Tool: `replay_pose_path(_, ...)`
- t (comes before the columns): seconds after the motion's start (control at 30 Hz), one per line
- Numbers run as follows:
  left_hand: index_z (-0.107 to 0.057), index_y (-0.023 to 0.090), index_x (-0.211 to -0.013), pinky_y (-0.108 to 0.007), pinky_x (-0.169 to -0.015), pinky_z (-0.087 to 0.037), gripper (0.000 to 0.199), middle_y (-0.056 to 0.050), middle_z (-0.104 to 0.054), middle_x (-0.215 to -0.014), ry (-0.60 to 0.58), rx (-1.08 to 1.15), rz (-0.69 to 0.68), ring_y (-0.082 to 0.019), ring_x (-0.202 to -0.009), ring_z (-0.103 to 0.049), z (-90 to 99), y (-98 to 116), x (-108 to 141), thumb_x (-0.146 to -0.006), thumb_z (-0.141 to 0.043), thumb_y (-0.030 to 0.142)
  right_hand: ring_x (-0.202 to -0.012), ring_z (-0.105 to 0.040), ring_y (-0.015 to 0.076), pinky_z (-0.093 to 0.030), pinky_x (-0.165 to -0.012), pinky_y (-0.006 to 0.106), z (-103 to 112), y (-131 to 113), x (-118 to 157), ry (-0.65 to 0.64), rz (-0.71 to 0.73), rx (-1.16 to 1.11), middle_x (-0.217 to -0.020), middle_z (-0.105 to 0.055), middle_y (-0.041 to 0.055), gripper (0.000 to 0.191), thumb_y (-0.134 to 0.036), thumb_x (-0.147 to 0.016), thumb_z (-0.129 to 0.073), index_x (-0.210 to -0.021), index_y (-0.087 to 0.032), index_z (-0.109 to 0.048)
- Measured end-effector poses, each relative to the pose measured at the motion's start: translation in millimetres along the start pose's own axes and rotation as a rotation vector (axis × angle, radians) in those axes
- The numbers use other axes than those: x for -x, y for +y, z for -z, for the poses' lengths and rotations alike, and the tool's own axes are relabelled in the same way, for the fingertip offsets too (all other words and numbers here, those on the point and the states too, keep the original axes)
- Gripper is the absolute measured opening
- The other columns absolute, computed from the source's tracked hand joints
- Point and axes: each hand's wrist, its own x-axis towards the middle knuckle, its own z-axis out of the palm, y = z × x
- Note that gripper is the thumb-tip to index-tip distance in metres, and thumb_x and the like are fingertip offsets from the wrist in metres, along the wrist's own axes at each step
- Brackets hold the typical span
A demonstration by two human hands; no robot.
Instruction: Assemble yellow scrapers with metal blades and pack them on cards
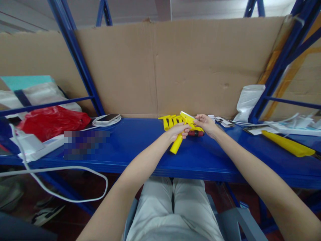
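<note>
A yellow scraper (177,144) is held above the blue bench, its thick handle slanting down toward me and a pale strip along its wide head. My left hand (180,131) is wrapped around it just below the head. At the right end of the head, my right hand (205,124) has its thumb and fingers bent together, apparently pinching the edge; anything small between them is too small to make out. Several more yellow scrapers (166,124) lie in a row behind my left hand. Beneath my hands a dark red and black cylindrical object (196,133) is partly covered.
Cardboard (120,70) walls off the back of the blue bench (135,140). To the left are a phone (110,117), a coiled white cable, a red bag (54,122) and a power strip. A yellow sheath-like piece (288,144) and a white pouch (249,102) are at right.
</note>
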Motion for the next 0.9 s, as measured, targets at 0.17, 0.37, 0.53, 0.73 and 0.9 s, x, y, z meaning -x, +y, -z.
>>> replay_pose_path(0.17,-0.041,0.020,-0.074,-0.015,-0.033,-0.022,0.016,0.011,-0.034,-0.043,0.008,0.010,-0.007,-0.002,-0.028,-0.028,0.1,4,3,-0.082,-0.043,0.005,-0.070,-0.057,0.0149,-0.049,-0.068,0.033,2,2,-2,0.051,0.099,0.259,-0.079,-0.058,0.0016,0.046,-0.056,-0.062,-0.070,-0.080,-0.022,-0.044)
replay_pose_path(0.37,-0.036,0.020,-0.070,-0.015,-0.034,-0.022,0.022,0.012,-0.035,-0.042,0.136,0.017,-0.021,-0.002,-0.028,-0.028,1.7,8,5,-0.083,-0.041,0.004,-0.078,-0.058,0.0196,-0.045,-0.071,0.032,20,-6,1,-0.113,0.159,0.890,-0.083,-0.062,0.0077,0.022,-0.040,-0.074,-0.061,-0.078,-0.020,-0.053)
replay_pose_path(0.53,-0.036,0.020,-0.069,-0.015,-0.035,-0.022,0.022,0.011,-0.036,-0.042,0.255,0.049,-0.021,-0.002,-0.029,-0.030,9.4,6,-2,-0.083,-0.043,0.004,-0.067,-0.056,0.0179,-0.039,-0.059,0.027,27,-11,8,-0.507,-0.015,1.096,-0.074,-0.064,0.0043,0.026,-0.042,-0.068,-0.067,-0.078,-0.019,-0.060)
replay_pose_path(0.73,-0.035,0.020,-0.068,-0.016,-0.036,-0.022,0.024,0.011,-0.035,-0.042,0.349,0.090,-0.036,-0.003,-0.029,-0.029,15.1,5,-6,-0.081,-0.043,0.002,-0.059,-0.051,0.0142,-0.036,-0.053,0.025,29,-23,12,-0.568,-0.068,0.880,-0.066,-0.060,0.0030,0.045,-0.061,-0.067,-0.061,-0.077,-0.017,-0.064)
replay_pose_path(0.9,-0.036,0.020,-0.068,-0.016,-0.036,-0.022,0.024,0.011,-0.036,-0.042,0.382,0.081,-0.043,-0.002,-0.029,-0.028,14.2,5,-6,-0.080,-0.045,0.002,-0.042,-0.038,0.0086,-0.031,-0.043,0.024,39,-30,10,-0.214,-0.043,0.494,-0.048,-0.044,-0.0044,0.056,-0.066,-0.066,-0.060,-0.091,-0.016,-0.063)
